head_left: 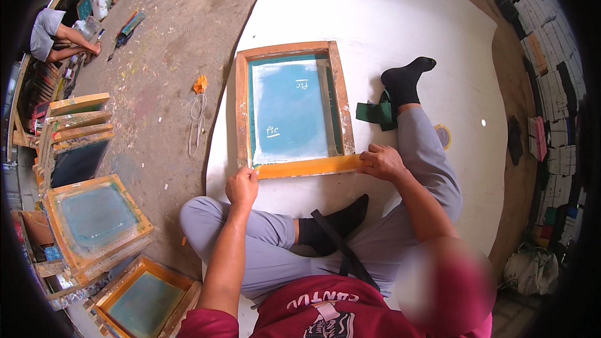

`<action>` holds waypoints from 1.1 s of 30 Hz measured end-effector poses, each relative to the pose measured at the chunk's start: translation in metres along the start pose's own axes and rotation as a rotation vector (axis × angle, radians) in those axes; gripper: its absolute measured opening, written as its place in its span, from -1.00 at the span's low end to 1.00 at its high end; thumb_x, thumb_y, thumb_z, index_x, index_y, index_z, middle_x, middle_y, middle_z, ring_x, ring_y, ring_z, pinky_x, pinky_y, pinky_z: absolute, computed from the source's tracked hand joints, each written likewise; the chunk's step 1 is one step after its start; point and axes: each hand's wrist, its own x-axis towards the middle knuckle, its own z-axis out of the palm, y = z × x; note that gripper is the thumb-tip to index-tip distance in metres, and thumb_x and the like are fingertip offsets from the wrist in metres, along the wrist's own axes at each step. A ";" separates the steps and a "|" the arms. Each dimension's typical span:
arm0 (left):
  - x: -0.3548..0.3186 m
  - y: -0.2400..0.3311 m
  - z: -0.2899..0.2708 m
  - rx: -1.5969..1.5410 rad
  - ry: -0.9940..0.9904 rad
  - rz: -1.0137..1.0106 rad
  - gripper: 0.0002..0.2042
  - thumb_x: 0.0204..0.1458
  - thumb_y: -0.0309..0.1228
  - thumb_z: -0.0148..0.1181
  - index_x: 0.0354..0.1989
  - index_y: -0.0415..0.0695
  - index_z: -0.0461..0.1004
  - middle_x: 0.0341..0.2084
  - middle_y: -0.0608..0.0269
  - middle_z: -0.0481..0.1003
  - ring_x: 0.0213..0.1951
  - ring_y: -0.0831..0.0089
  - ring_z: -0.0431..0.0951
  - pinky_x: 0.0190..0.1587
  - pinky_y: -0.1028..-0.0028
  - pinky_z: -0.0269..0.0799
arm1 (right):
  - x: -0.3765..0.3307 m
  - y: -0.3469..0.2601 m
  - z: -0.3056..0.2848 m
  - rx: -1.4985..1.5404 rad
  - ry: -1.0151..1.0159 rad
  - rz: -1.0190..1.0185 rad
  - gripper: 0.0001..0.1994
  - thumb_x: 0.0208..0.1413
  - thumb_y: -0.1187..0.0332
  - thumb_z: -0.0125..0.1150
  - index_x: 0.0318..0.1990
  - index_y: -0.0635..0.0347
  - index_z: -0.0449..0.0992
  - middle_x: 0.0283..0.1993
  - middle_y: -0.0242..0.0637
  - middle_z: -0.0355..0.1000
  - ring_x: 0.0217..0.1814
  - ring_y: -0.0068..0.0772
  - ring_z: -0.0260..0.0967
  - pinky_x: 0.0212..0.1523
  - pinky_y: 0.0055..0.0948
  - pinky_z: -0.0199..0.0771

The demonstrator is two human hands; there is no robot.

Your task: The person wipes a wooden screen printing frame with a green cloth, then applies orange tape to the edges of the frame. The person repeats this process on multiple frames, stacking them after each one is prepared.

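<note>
Probably the step is taping: the left hand pinches one end of the orange strip, which runs straight along the near side of the framed screen, on the white sheet; the right hand pinches the other end. Next calls, I judge, for smooth pressing.

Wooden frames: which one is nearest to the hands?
The frame on the white sheet, left hand and right hand at its near edge; the others are farther left.
</note>
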 end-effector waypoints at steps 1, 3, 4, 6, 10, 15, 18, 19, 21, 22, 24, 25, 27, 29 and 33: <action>0.000 -0.001 0.001 0.013 0.013 0.033 -0.81 0.12 -0.22 0.42 -0.40 -0.05 0.64 -0.42 0.17 0.68 -0.35 0.01 0.69 -0.28 0.06 0.56 | 0.000 0.001 0.001 -0.011 0.001 -0.010 -0.72 -0.07 0.02 0.55 -0.30 -0.11 0.65 -0.39 -0.35 0.42 -0.28 -0.21 0.54 -0.27 -0.14 0.55; -0.002 -0.001 0.001 0.037 0.039 0.096 -0.82 0.12 -0.24 0.41 -0.41 -0.05 0.62 -0.40 0.18 0.67 -0.32 0.02 0.68 -0.27 0.05 0.55 | 0.002 0.000 0.001 -0.034 -0.001 -0.032 -0.72 -0.08 0.00 0.54 -0.31 -0.12 0.66 -0.38 -0.36 0.41 -0.26 -0.24 0.53 -0.27 -0.16 0.54; -0.002 -0.001 0.002 0.056 0.040 0.111 -0.82 0.12 -0.25 0.41 -0.41 -0.04 0.61 -0.39 0.18 0.66 -0.32 0.03 0.67 -0.26 0.05 0.55 | 0.002 0.000 0.001 -0.053 0.007 -0.034 -0.71 -0.08 0.00 0.54 -0.30 -0.12 0.66 -0.35 -0.37 0.41 -0.22 -0.24 0.52 -0.23 -0.17 0.54; -0.002 -0.001 0.002 0.092 0.042 0.142 -0.83 0.11 -0.26 0.40 -0.41 -0.04 0.59 -0.38 0.19 0.65 -0.30 0.04 0.67 -0.25 0.05 0.55 | 0.002 -0.003 -0.001 -0.091 0.021 -0.040 -0.71 -0.08 -0.01 0.54 -0.29 -0.14 0.66 -0.30 -0.40 0.41 -0.13 -0.26 0.51 -0.16 -0.18 0.52; -0.002 -0.005 0.003 0.105 0.065 0.181 -0.84 0.10 -0.27 0.40 -0.39 -0.04 0.59 -0.37 0.19 0.65 -0.30 0.05 0.67 -0.26 0.05 0.55 | -0.001 -0.020 0.004 -0.252 -0.021 -0.051 -0.62 -0.01 -0.05 0.48 -0.10 -0.14 0.65 -0.07 -0.36 0.44 0.15 -0.19 0.39 0.13 -0.07 0.40; -0.002 -0.003 0.003 0.080 0.052 0.152 -0.84 0.10 -0.28 0.41 -0.40 -0.04 0.59 -0.37 0.20 0.65 -0.30 0.06 0.67 -0.26 0.06 0.55 | -0.011 -0.068 0.025 -0.491 -0.101 0.025 -0.10 0.18 -0.31 0.21 0.46 0.24 0.28 0.51 -0.02 0.21 0.64 -0.03 -0.04 0.56 0.06 0.02; 0.000 -0.003 0.004 0.076 0.076 0.186 -0.84 0.09 -0.28 0.41 -0.41 -0.04 0.58 -0.39 0.21 0.64 -0.32 0.06 0.66 -0.26 0.07 0.55 | -0.013 -0.070 0.034 -0.658 -0.174 0.029 0.02 0.20 -0.41 0.07 0.52 0.34 0.17 0.63 0.03 0.06 0.71 -0.01 -0.17 0.59 0.10 -0.03; 0.001 -0.005 0.004 0.065 0.076 0.177 -0.84 0.09 -0.28 0.41 -0.41 -0.04 0.58 -0.40 0.21 0.64 -0.32 0.06 0.66 -0.27 0.07 0.55 | -0.013 -0.070 0.034 -0.648 -0.170 0.033 0.00 0.21 -0.40 0.08 0.51 0.32 0.20 0.62 0.03 0.06 0.71 -0.01 -0.16 0.59 0.11 -0.03; -0.001 -0.006 0.005 0.037 0.072 0.153 -0.84 0.09 -0.28 0.42 -0.42 -0.04 0.58 -0.42 0.21 0.63 -0.33 0.06 0.66 -0.27 0.07 0.54 | -0.008 -0.075 0.025 -0.533 -0.126 0.072 -0.11 0.22 -0.31 0.14 0.47 0.24 0.29 0.61 0.01 0.10 0.70 0.00 -0.12 0.59 0.10 -0.02; -0.001 -0.007 0.005 0.040 0.069 0.146 -0.84 0.09 -0.28 0.42 -0.42 -0.04 0.58 -0.43 0.21 0.63 -0.33 0.06 0.66 -0.28 0.07 0.54 | -0.003 -0.076 0.021 -0.424 -0.084 0.106 -0.20 0.23 -0.23 0.19 0.43 0.19 0.35 0.59 -0.01 0.13 0.69 0.00 -0.08 0.59 0.09 -0.01; -0.002 -0.011 0.005 0.044 0.068 0.127 -0.84 0.09 -0.28 0.42 -0.42 -0.04 0.59 -0.44 0.21 0.63 -0.34 0.07 0.66 -0.28 0.07 0.53 | 0.012 -0.059 0.015 -0.273 0.010 0.131 -0.39 0.23 -0.02 0.24 0.34 0.13 0.43 0.52 -0.05 0.22 0.64 0.00 0.03 0.54 0.05 0.09; -0.001 -0.011 0.006 0.017 0.067 0.122 -0.84 0.08 -0.28 0.43 -0.42 -0.04 0.59 -0.44 0.21 0.64 -0.34 0.07 0.66 -0.29 0.08 0.52 | 0.027 -0.033 0.016 -0.230 0.062 0.127 -0.48 0.23 0.11 0.24 0.30 0.12 0.45 0.47 -0.08 0.27 0.59 -0.01 0.11 0.49 0.02 0.18; 0.001 -0.005 0.004 0.036 0.059 0.130 -0.84 0.08 -0.28 0.43 -0.42 -0.04 0.59 -0.43 0.21 0.64 -0.34 0.06 0.66 -0.30 0.08 0.52 | 0.056 0.013 0.009 -0.202 0.156 0.174 -0.57 0.17 0.37 0.20 0.22 0.11 0.49 0.33 -0.14 0.38 0.44 -0.05 0.28 0.35 -0.05 0.36; 0.002 -0.002 0.003 0.043 0.056 0.138 -0.84 0.08 -0.29 0.43 -0.42 -0.04 0.60 -0.43 0.20 0.64 -0.34 0.06 0.66 -0.29 0.08 0.52 | 0.075 0.040 -0.004 -0.260 0.235 0.250 -0.56 0.08 0.50 0.17 0.17 0.13 0.50 0.18 -0.16 0.47 0.32 -0.08 0.38 0.23 -0.09 0.46; 0.000 -0.005 0.003 0.018 0.063 0.153 -0.85 0.08 -0.30 0.43 -0.42 -0.04 0.60 -0.43 0.19 0.64 -0.34 0.07 0.66 -0.30 0.09 0.52 | 0.075 0.073 -0.011 -0.424 0.012 0.335 -0.60 0.13 0.48 0.11 0.15 0.07 0.53 -0.01 -0.21 0.57 0.20 -0.14 0.42 0.13 -0.16 0.45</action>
